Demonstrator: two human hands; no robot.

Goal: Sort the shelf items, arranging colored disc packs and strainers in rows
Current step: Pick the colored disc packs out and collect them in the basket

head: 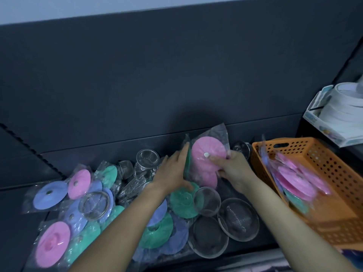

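Pink, blue and green disc packs in clear bags lie jumbled across the dark shelf (pixel 23 197), mixed with metal mesh strainers. My right hand (pixel 233 169) pinches an upright pink disc pack (pixel 206 152) at its lower right edge. My left hand (pixel 172 169) has straight fingers against a green disc pack (pixel 188 158) that stands on edge just left of the pink one. Below the hands lie another green disc pack (pixel 182 201) and a small strainer (pixel 207 201). Two wide strainers (pixel 238 218) sit at the front right.
An orange perforated basket (pixel 318 165) at the right holds several pink, blue and green disc packs (pixel 298 177). A white box of tape rolls (pixel 337 110) stands on a higher ledge behind it. More strainers (pixel 147 158) stand at the back wall.
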